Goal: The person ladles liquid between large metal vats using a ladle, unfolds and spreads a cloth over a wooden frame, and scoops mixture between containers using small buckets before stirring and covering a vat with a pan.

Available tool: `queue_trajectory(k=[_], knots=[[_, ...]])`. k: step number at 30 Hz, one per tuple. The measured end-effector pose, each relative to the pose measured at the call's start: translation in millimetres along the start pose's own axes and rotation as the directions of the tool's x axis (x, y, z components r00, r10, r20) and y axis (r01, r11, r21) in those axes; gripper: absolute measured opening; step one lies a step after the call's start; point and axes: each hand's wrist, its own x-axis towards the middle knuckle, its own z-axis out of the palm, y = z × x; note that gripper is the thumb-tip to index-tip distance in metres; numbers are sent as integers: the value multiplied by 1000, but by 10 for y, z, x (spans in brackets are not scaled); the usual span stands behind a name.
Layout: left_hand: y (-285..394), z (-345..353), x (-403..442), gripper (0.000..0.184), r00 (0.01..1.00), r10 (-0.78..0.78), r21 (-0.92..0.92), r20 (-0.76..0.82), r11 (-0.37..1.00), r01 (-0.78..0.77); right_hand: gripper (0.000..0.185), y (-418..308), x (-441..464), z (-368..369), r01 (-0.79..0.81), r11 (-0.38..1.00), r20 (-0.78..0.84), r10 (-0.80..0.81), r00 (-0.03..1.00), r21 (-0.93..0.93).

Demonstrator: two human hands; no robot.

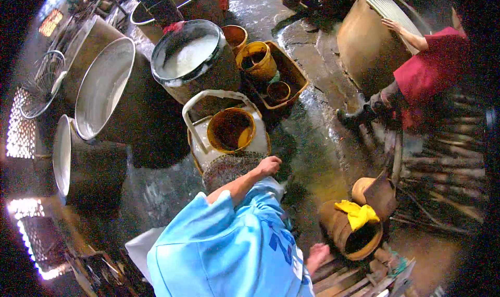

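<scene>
My left hand (269, 166) is held in front of my light blue shirt, its fingers curled in with nothing visible in them. Just left of it is a dark, mesh-like round surface (229, 168), partly behind my forearm. Beyond that a yellow-brown bucket (251, 136) sits on a whitish stand with a curved pale handle (219, 93). My right hand (317, 255) is low beside my body, blurred and partly hidden by the shirt. Nearest to it is a brown clay pot (333, 226) with a yellow cloth (358, 213) over its rim.
A vat of whitish liquid (192, 55) and large metal-lined tubs (107, 89) stand at left. Buckets sit in a brown crate (299, 83). Firewood poles (442, 167) lie at right, where a person in red (432, 73) touches a large barrel (364, 36). The floor (312, 135) looks wet.
</scene>
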Motion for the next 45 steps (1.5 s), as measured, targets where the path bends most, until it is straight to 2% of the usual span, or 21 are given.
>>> queue_trajectory(k=[1,2,4,6,8,10,12,13,14,15,16,18,22,23,25,27,30,31,37,41,45], knots=[[191,88,107,27,997,-68,-159,37,985,73,18,-502,9,571,119,984,-89,-131,987,-133],[536,77,93,28,999,-47,-59,26,997,48,18,-877,132,1013,137,970,-157,-170,973,-201],[687,-29,165,30,992,-118,-279,-39,955,102,28,-1292,627,1439,233,946,-56,-251,966,-223],[623,-168,207,32,970,-143,-394,-197,917,55,30,-1556,914,2056,142,929,-91,-184,979,-341],[581,-399,-41,30,879,-311,-633,-361,774,14,31,-1720,1268,2431,64,899,117,-15,993,-434],[178,-558,-335,26,757,-487,-771,-435,635,-35,28,-1729,1786,2779,81,779,162,26,986,-622],[-348,-536,-656,13,520,-712,-867,-473,479,-133,30,-1805,2125,3177,64,690,202,121,972,-721],[-784,-476,-896,8,528,-743,-911,-411,360,-203,31,-1828,2276,3433,49,645,171,128,977,-763],[-916,-349,-1015,11,263,-880,-919,-395,377,-118,29,-1850,2403,3691,59,614,188,148,971,-787],[-1194,-139,-1248,14,254,-873,-908,-416,386,-161,28,-1897,2545,3944,70,584,203,166,965,-808],[-1432,81,-1277,14,-15,-948,-947,-319,318,42,26,-1962,2717,4177,80,555,215,182,960,-828],[-1004,403,-1248,13,-263,-926,-950,-271,213,228,25,-2037,3102,4666,105,539,263,226,938,-836],[-299,1008,-392,10,-36,-992,-978,-121,126,-165,22,-2122,3860,5792,143,435,291,295,910,-889],[282,989,-9,11,-55,-993,-985,-105,111,-129,21,-2135,4030,6111,166,411,314,323,893,-897],[703,1046,562,18,84,-977,-976,-193,201,85,19,-2172,4300,6772,172,428,367,431,825,-887],[1085,1048,956,26,67,-937,-903,-343,348,250,18,-2131,4685,7458,169,493,441,511,738,-853],[1288,929,1206,28,121,-957,-965,-262,259,-42,18,-2080,4528,8439,282,552,572,471,672,-785],[1505,744,1218,28,127,-946,-954,-298,294,-49,20,-2028,4615,8703,375,449,564,432,704,-811],[1748,-485,1528,19,12,-816,-773,-578,542,-329,22,-1739,4881,9512,358,278,453,588,670,-891],[1897,-1680,1931,16,-217,-317,-322,-923,947,-14,22,-1533,4847,9843,504,92,480,487,729,-859],[2776,-3030,2251,26,-354,-111,-129,-929,991,28,22,-1060,4758,10679,474,154,467,580,667,-867]])
